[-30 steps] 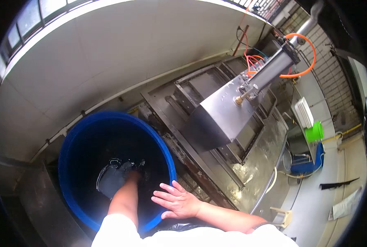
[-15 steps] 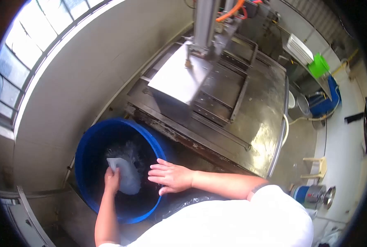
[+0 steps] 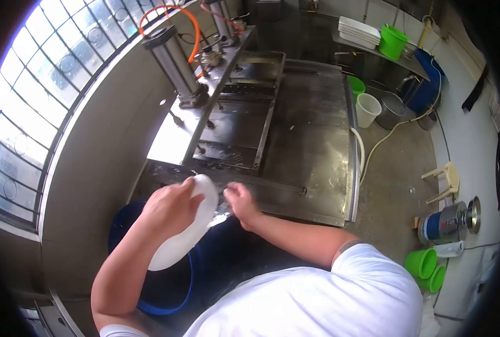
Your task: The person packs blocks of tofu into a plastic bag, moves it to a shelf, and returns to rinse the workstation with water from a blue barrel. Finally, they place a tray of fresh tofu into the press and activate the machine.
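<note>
A flat, rounded white sheet (image 3: 189, 236) hangs tilted above the blue barrel (image 3: 192, 281), partly covering its opening. My left hand (image 3: 174, 208) grips the sheet near its upper end, with the thumb against its face. Just right of the sheet, my right hand (image 3: 241, 203) is raised with its fingers curled in, apart from the sheet; whether something small is between them is too unclear to tell. Behind both hands is the near edge of the metal table (image 3: 311, 157).
A press with metal cylinders (image 3: 174, 67) and an orange hose stands on the table's left part. White trays (image 3: 359, 32), a green bucket (image 3: 393, 42) and a white bucket (image 3: 368, 109) are at the back right. A beige stool (image 3: 445, 182) stands at the right.
My left hand has lifted the sheet up out of the barrel. My right hand has moved up from the barrel's rim and its fingers have curled. The view has tilted up.
</note>
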Tool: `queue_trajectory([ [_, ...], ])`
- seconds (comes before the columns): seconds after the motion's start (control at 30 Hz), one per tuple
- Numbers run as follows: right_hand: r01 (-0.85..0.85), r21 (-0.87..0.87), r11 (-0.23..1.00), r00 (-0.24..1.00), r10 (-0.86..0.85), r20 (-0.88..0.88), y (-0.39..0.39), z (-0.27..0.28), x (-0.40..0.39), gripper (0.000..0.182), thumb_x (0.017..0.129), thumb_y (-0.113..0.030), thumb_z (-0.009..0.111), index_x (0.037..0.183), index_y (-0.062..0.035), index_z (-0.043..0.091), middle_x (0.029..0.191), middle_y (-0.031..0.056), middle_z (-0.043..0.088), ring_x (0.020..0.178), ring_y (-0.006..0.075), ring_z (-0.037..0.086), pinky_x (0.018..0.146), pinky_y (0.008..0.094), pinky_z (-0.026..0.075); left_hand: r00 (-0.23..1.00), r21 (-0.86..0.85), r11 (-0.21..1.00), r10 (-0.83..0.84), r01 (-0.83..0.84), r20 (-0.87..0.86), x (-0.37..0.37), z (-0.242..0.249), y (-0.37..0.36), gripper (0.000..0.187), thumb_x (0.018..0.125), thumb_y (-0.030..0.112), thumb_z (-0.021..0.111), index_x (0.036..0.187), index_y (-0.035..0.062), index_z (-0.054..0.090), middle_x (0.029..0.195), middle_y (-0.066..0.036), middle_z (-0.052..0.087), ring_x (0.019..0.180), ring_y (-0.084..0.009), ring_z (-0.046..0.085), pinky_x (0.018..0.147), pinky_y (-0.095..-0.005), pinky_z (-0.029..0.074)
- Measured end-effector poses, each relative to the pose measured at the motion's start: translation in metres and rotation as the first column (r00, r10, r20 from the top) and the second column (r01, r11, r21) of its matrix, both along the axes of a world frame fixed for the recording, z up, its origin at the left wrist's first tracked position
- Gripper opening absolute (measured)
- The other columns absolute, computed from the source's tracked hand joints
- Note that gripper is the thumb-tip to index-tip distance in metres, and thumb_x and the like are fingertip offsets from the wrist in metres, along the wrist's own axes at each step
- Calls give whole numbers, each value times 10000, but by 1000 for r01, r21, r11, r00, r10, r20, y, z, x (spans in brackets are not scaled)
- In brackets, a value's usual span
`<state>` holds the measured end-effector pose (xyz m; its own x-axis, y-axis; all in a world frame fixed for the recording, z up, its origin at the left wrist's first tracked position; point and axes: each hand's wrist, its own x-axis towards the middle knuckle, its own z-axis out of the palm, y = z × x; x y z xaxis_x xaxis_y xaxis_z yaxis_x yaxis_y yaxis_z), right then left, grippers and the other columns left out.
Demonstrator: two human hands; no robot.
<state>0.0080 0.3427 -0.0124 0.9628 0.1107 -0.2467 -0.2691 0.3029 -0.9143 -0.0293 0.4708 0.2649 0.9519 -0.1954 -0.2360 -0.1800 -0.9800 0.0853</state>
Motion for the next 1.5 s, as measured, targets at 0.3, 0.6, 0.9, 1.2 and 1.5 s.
queue_trajectory([
  [0.3, 473, 227, 852, 874, -421, -240, -144, -3, 54, 217, 1086, -262, 584, 1234, -103, 601, 826, -19, 521, 715, 103, 453, 644, 318, 421, 988, 152, 977, -151, 150, -1, 88, 3, -112, 364, 1066, 348, 604, 1196, 15, 671, 1033, -245, 756, 1026, -450, 725, 924, -557, 556],
  [0.6, -77, -59, 995, 990, 83, 113, -105, 10, 25, 435, 1087, -309, 651, 1383, 9, 662, 1300, 90, 745, 1195, 176, 678, 1015, 349, 530, 998, 155, 988, -26, 17, 54, 54, 21, -53, 345, 1038, 348, 654, 1120, 13, 654, 1001, -276, 746, 993, -476, 716, 882, -570, 549],
  [0.9, -324, -696, 640, 621, 699, 354, -45, 20, -14, 517, 1047, -342, 638, 1454, -24, 600, 1476, 220, 616, 1372, 387, 589, 1152, 449, 477, 893, 188, 883, 446, -430, -53, -69, -72, 164, 486, 803, 394, 900, 1004, -15, 732, 967, -239, 766, 948, -428, 743, 873, -507, 587],
  [1.2, -466, -828, 311, 119, 950, 290, 38, 31, -38, 620, 1067, -323, 623, 1587, -35, 446, 1673, 266, 359, 1492, 449, 442, 1238, 487, 389, 654, 163, 735, 666, -658, -359, -201, -373, 298, 636, 830, 398, 863, 1334, 38, 719, 1300, -231, 731, 1227, -360, 705, 1052, -433, 554],
  [1.5, -439, -834, 334, 483, 871, 95, -16, 14, -44, 531, 1043, -361, 632, 1454, -25, 604, 1600, 217, 476, 1401, 414, 545, 1177, 462, 461, 510, 194, 673, 689, -714, -515, -170, -436, 220, 671, 956, 451, 714, 1487, 61, 585, 1555, -209, 565, 1458, -350, 532, 1188, -454, 435],
])
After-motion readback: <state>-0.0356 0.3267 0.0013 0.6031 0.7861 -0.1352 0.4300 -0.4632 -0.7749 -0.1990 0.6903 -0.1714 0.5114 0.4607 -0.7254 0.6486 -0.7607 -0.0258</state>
